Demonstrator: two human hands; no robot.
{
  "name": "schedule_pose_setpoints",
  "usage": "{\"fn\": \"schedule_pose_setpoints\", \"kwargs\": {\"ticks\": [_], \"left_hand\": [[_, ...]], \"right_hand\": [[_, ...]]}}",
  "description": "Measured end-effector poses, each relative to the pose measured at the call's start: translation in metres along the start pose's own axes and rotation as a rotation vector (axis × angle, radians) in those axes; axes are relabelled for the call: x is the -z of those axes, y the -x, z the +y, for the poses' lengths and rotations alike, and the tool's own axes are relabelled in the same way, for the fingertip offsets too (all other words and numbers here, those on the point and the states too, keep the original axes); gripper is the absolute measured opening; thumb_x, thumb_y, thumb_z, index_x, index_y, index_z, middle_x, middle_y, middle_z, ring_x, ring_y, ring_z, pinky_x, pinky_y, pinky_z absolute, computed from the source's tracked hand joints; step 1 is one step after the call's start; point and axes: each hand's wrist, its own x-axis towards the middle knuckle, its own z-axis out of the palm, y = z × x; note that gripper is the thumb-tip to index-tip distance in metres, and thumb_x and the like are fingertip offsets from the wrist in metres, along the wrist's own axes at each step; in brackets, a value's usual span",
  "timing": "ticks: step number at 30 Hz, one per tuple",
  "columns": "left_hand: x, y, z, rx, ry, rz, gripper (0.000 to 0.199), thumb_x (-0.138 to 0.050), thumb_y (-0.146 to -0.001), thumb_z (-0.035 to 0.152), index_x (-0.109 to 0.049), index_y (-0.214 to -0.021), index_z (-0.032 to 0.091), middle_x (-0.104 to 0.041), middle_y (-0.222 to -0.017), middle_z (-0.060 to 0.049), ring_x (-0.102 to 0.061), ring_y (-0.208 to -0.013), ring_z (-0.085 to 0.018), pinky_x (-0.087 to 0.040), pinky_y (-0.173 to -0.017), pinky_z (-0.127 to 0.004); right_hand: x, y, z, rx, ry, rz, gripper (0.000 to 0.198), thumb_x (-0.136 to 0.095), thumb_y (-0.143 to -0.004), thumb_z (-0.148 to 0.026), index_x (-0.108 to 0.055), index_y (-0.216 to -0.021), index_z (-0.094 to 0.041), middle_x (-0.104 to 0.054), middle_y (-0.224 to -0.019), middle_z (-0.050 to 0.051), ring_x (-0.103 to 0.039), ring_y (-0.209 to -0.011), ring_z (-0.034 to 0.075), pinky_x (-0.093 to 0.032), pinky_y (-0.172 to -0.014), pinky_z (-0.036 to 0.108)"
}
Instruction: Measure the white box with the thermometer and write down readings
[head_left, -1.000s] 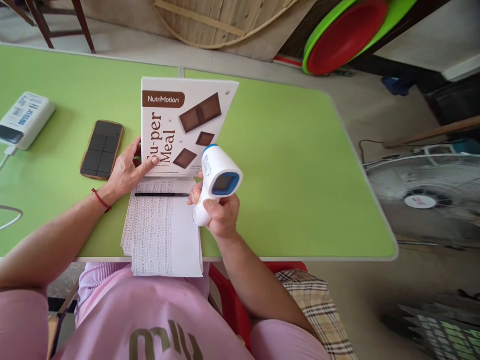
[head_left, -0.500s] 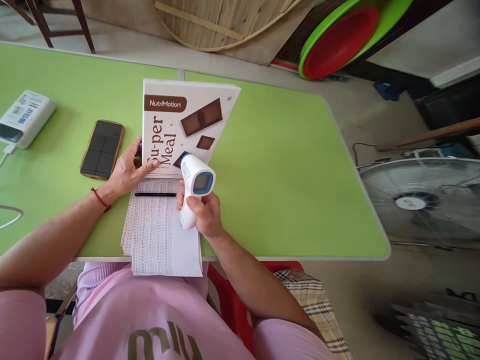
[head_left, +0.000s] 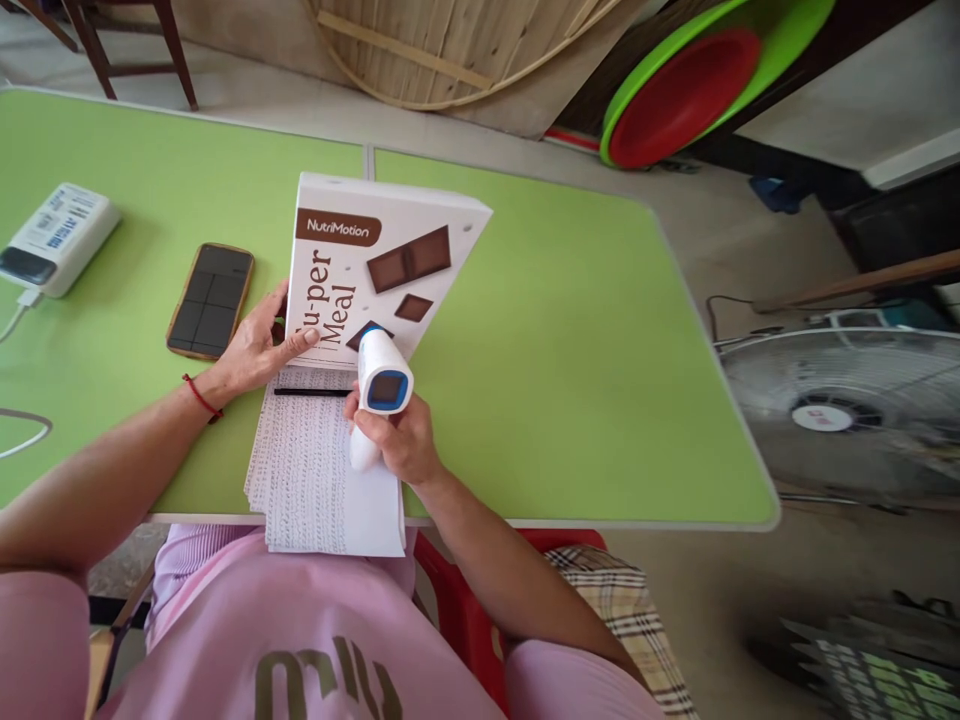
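Head view, right hand [head_left: 401,445]: closed around the handle of the infrared thermometer [head_left: 379,385], fingers wrapped, thumb on the near side.
Thermometer handling: probably light, hard, smooth plastic; the handle looks the safest place to hold.
Thermometer direction: long axis runs from the person toward the box; nose points away, at the box front; screen faces the camera.
Left hand [head_left: 259,345]: open, flat, fingertips pressing the lower edge of the NutriMotion box [head_left: 375,265], steadying it.
Box position: tilted on the green table [head_left: 562,350], just behind the written paper [head_left: 322,470] and black pen [head_left: 311,392].
Farther left: phone [head_left: 210,300], power bank [head_left: 56,238].
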Motion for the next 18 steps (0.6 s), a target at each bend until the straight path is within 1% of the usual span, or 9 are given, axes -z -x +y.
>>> {"fn": "schedule_pose_setpoints", "kwargs": {"ticks": [2, 4, 5, 7, 9, 10, 14, 18], "left_hand": [[-0.002, 0.0, -0.002, -0.022, -0.016, -0.013, 0.063, -0.055, -0.103, 0.073, -0.059, -0.136, 0.019, -0.06, -0.152, -0.017, -0.058, -0.138, -0.037, -0.047, -0.119, -0.06], [-0.004, 0.001, -0.005, -0.034, -0.025, -0.01, 0.066, -0.049, -0.105, 0.073, -0.055, -0.142, 0.019, -0.056, -0.155, -0.019, -0.055, -0.141, -0.037, -0.045, -0.121, -0.06], [-0.005, 0.001, -0.008, -0.03, -0.033, -0.003, 0.07, -0.05, -0.104, 0.075, -0.052, -0.145, 0.018, -0.055, -0.155, -0.02, -0.055, -0.142, -0.038, -0.045, -0.121, -0.061], [-0.006, 0.002, -0.014, 0.003, -0.058, 0.012, 0.084, -0.057, -0.097, 0.081, -0.047, -0.15, 0.017, -0.053, -0.154, -0.023, -0.055, -0.141, -0.041, -0.047, -0.119, -0.063], [-0.006, 0.001, -0.018, 0.05, -0.069, 0.006, 0.095, -0.066, -0.089, 0.085, -0.044, -0.151, 0.017, -0.056, -0.149, -0.024, -0.059, -0.136, -0.042, -0.052, -0.114, -0.063], [-0.005, 0.001, -0.019, 0.066, -0.063, 0.001, 0.096, -0.069, -0.087, 0.085, -0.043, -0.15, 0.017, -0.058, -0.146, -0.023, -0.062, -0.133, -0.041, -0.055, -0.11, -0.062], [-0.003, -0.001, -0.016, 0.047, -0.044, -0.003, 0.088, -0.069, -0.088, 0.084, -0.048, -0.144, 0.019, -0.066, -0.136, -0.019, -0.07, -0.119, -0.037, -0.061, -0.1, -0.055], [-0.003, -0.002, -0.01, -0.001, -0.034, -0.002, 0.073, -0.07, -0.091, 0.078, -0.058, -0.133, 0.02, -0.067, -0.137, -0.017, -0.069, -0.121, -0.034, -0.06, -0.103, -0.052]], "right_hand": [[-0.002, 0.0, 0.001, 0.0, 0.005, 0.001, 0.033, -0.075, -0.079, -0.052, -0.062, -0.088, -0.022, -0.065, -0.082, 0.003, -0.058, -0.069, 0.017, -0.051, -0.06, 0.033], [-0.004, 0.0, 0.002, -0.007, 0.004, 0.005, 0.032, -0.074, -0.078, -0.05, -0.061, -0.087, -0.023, -0.064, -0.081, 0.002, -0.057, -0.069, 0.016, -0.051, -0.06, 0.033], [-0.004, -0.001, 0.003, -0.014, -0.001, 0.011, 0.031, -0.075, -0.077, -0.05, -0.06, -0.086, -0.023, -0.063, -0.079, 0.002, -0.056, -0.068, 0.016, -0.051, -0.06, 0.033], [-0.006, -0.001, 0.004, -0.034, -0.015, 0.031, 0.031, -0.075, -0.075, -0.048, -0.059, -0.084, -0.023, -0.061, -0.077, 0.001, -0.055, -0.067, 0.016, -0.05, -0.059, 0.033], [-0.007, -0.001, 0.006, -0.048, -0.025, 0.053, 0.03, -0.075, -0.074, -0.047, -0.058, -0.082, -0.024, -0.06, -0.075, 0.0, -0.054, -0.065, 0.016, -0.05, -0.059, 0.033], [-0.007, -0.001, 0.006, -0.052, -0.024, 0.061, 0.03, -0.075, -0.074, -0.047, -0.058, -0.081, -0.024, -0.06, -0.073, 0.0, -0.054, -0.065, 0.016, -0.05, -0.058, 0.033], [-0.008, -0.001, 0.005, -0.051, -0.016, 0.049, 0.028, -0.076, -0.074, -0.045, -0.059, -0.077, -0.023, -0.059, -0.071, 0.0, -0.054, -0.064, 0.016, -0.049, -0.058, 0.033], [-0.006, -0.001, 0.005, -0.052, -0.028, 0.094, 0.029, -0.077, -0.071, -0.046, -0.059, -0.075, -0.023, -0.06, -0.071, 0.0, -0.054, -0.065, 0.016, -0.05, -0.059, 0.034]]}}
